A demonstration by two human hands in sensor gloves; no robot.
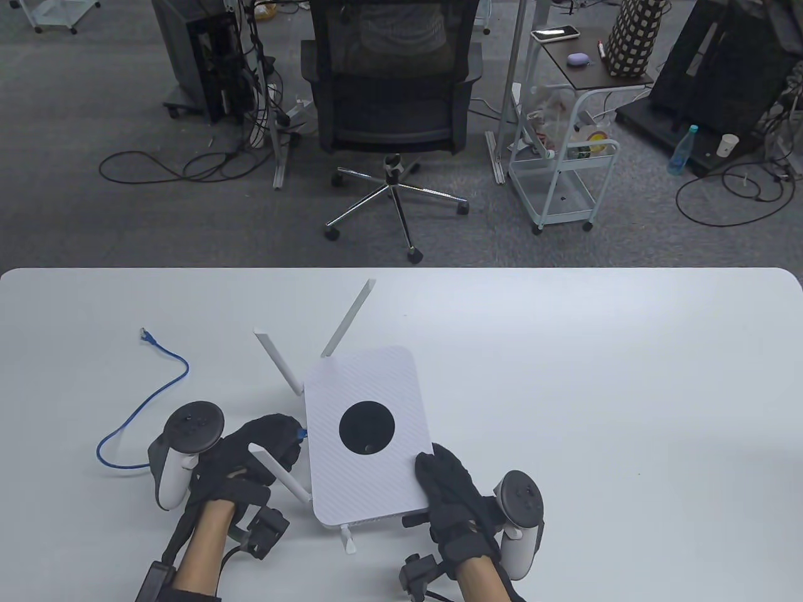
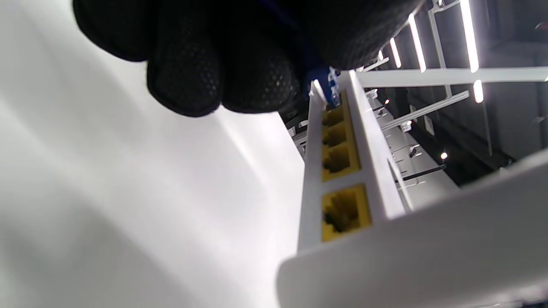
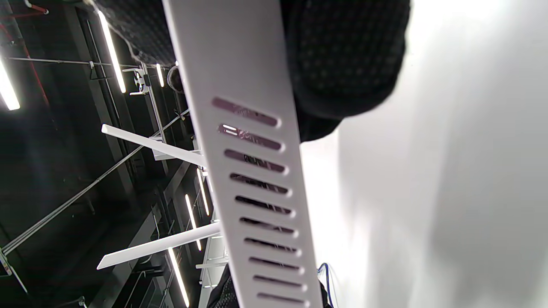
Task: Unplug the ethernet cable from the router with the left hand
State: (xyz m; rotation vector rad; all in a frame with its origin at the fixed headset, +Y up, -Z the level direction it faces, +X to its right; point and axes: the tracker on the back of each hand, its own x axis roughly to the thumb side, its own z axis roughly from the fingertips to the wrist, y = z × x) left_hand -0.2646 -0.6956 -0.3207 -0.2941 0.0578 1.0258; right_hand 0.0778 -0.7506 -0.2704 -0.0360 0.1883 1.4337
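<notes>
Blue, limp ethernet cable (image 1: 135, 419): my left hand (image 1: 260, 448) fingers pinch its stiff plug at the light white plastic router (image 1: 367, 433), which my right hand (image 1: 448, 489) grips steady on the worktop (image 1: 627, 389).

Router (image 1: 367, 433): white plastic, top finely ribbed with diagonal lines, matt, with a smooth black disc at centre; side wall (image 3: 252, 179) smooth, pierced with slots. Antennas (image 1: 346, 318): same plain white plastic. Ports (image 2: 342, 149): yellow plastic, slightly glossy. Ethernet cable (image 1: 141, 420): blue, smooth rubbery jacket. Left hand (image 1: 260, 448) and right hand (image 1: 448, 495): black knitted cloth gloves, dotted mesh weave up close. Table (image 1: 627, 389): white, smooth, faint sheen.
</notes>
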